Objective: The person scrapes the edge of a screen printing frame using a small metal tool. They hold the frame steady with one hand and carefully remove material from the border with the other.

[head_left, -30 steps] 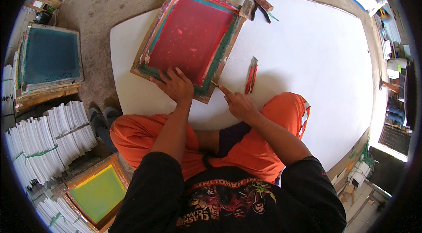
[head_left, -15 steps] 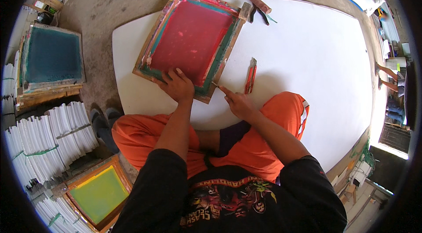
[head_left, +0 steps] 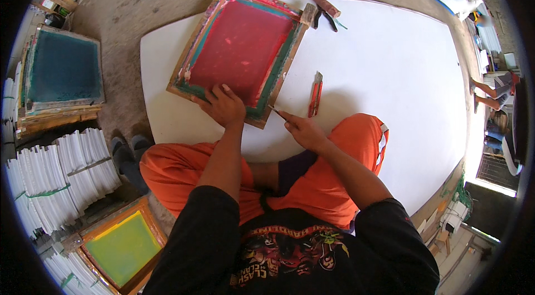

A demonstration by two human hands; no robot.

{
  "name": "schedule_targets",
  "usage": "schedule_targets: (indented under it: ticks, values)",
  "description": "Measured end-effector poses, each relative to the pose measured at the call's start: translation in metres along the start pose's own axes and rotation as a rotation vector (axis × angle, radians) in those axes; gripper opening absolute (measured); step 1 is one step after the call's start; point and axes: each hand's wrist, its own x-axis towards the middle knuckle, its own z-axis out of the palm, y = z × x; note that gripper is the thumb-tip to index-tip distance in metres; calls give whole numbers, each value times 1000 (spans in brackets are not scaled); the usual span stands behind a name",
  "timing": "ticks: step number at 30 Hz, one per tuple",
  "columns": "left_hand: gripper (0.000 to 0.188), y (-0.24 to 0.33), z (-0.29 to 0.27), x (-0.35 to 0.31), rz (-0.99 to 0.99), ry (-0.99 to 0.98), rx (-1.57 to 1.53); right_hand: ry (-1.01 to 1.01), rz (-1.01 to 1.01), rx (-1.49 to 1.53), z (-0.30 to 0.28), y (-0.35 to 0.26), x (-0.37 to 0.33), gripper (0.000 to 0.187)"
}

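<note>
A wooden screen-printing frame [head_left: 243,52] with red mesh and a green border lies slanted on the white board. My left hand [head_left: 225,106] rests on its near edge, fingers spread over the wood and mesh. In my right hand [head_left: 302,130] is a thin, dark, pointed tool [head_left: 276,111], its kind too small to make out. The tool's tip is at the frame's right side, near the closest corner. To the right of the frame, a red box cutter [head_left: 315,94] lies with its blade pointing away from me.
The white board [head_left: 390,72] spreads under my crossed legs. Beyond the frame lie a brown roller-like rod [head_left: 319,0] and black-handled pliers [head_left: 326,20]. At left stand stacked dark-green screens [head_left: 66,66], bundled white sheets [head_left: 56,175] and a yellow screen [head_left: 123,249]. Another person [head_left: 495,94] is at far right.
My right hand has shifted slightly, and more of the thin tool shows. My left hand stays on the frame. The whole view has moved a little, and the person at far right has changed position.
</note>
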Motion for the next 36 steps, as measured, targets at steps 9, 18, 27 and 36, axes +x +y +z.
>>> schedule_targets:
  ticks: [9, 18, 27, 36]
  values:
    - [45, -1, 0, 2, -33, -32, -3, -155, 120, -381, -18, -51, -1, 51]
    - [43, -1, 3, 3, 31, 0, 77, -167, 97, -552, -14, -61, 1, 60]
    - [47, -2, 1, 2, 21, -79, 50, -250, 128, -568, -33, -85, 6, 63]
    - [47, -3, 2, 2, 17, -74, 51, -180, 101, -87, -15, -43, 14, 55]
